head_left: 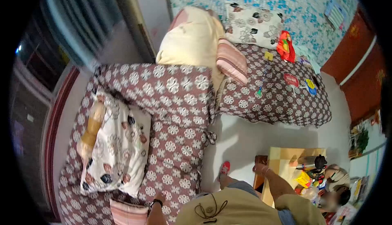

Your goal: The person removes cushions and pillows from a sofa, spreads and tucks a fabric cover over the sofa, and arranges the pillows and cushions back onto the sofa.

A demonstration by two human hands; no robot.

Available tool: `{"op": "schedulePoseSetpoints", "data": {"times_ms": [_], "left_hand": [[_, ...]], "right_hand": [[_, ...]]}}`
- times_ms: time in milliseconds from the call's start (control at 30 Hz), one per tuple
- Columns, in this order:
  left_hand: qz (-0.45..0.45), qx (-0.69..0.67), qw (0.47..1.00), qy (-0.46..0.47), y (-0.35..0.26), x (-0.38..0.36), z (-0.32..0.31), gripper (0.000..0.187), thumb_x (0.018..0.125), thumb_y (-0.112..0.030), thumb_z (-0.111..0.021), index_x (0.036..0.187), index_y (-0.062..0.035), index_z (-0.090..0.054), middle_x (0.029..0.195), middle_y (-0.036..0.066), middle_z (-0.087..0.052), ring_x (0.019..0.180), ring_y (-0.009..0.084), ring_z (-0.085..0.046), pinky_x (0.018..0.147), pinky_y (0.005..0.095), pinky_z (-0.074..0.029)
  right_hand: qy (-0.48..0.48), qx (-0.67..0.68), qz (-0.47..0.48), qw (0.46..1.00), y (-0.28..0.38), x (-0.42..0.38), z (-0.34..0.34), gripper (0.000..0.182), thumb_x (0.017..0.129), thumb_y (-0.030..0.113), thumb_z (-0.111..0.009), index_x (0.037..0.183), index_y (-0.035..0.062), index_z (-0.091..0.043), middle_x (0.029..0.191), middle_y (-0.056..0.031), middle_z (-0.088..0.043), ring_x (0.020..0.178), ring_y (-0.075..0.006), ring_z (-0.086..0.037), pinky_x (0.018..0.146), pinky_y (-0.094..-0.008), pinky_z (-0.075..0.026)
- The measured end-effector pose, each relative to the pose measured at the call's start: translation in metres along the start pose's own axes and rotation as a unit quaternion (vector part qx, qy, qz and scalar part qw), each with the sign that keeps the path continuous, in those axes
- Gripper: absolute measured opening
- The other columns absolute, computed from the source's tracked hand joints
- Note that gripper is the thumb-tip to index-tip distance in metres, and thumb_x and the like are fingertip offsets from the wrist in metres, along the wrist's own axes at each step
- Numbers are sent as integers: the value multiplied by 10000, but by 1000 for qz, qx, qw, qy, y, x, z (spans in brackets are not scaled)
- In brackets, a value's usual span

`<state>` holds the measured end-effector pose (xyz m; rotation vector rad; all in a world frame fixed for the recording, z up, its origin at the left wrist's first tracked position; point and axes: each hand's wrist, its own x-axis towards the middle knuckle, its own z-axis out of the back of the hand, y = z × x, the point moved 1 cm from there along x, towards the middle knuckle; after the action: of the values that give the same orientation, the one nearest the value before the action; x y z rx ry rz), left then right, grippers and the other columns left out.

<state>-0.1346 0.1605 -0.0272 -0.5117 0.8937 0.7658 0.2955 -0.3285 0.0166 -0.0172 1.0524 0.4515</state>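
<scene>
My left hand (160,196), with a dark band at the wrist, is low over the sofa's brown flowered cover (167,159). A striped pink cushion (126,212) lies beside that forearm, and a white flowered pillow (118,143) rests farther up the cover. My right hand (260,169) is at the near left corner of a yellow checked table (281,155), overlapping a brown wooden stool (260,180). The fingers of both hands are too small and blurred to make out.
A person (339,180) is beyond the table, near a dark-lidded bottle (312,162) and a yellow packet (303,179). Ahead stands a second flowered-covered seat (253,102) with a red paddle-shaped fan (291,80) and a red cloth (286,47). A plush toy (93,127) lies by the pillow.
</scene>
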Motion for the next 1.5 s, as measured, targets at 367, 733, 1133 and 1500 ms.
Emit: {"op": "schedulePoseSetpoints", "data": {"times_ms": [367,733,1133,1500], "left_hand": [[-171,200,962,-73,-356,75,221,264,839,-151,-479,1067,-95,-600,924,164,-640,862,333,-610,788,437,-498],[-370,142,913,94,-570,180,295,176,895,-93,-450,762,2,-515,614,121,-361,561,207,-259,584,424,-238],[-224,-213,917,-253,-772,445,543,946,674,-486,-700,1296,85,-273,1284,308,-365,1190,407,-381,983,433,-350],[-234,-261,848,-398,-936,311,567,608,612,-407,-778,994,-1,-533,792,215,-629,755,365,-618,691,431,-490]], "right_hand": [[-40,-14,93,995,-66,48,15,264,786,173,-466,901,64,-677,998,-168,-638,936,-329,-608,781,-426,-496],[-110,183,-147,966,-117,128,153,330,824,254,-426,828,3,-640,887,-228,-632,849,-383,-605,731,-421,-490],[-71,310,-73,945,-114,197,308,346,844,323,-518,1072,75,-595,971,-140,-645,874,-289,-616,785,-400,-493],[38,729,-60,681,-142,303,477,682,806,546,-556,1272,79,-381,1050,-191,-563,962,-349,-578,759,-531,-469]]}}
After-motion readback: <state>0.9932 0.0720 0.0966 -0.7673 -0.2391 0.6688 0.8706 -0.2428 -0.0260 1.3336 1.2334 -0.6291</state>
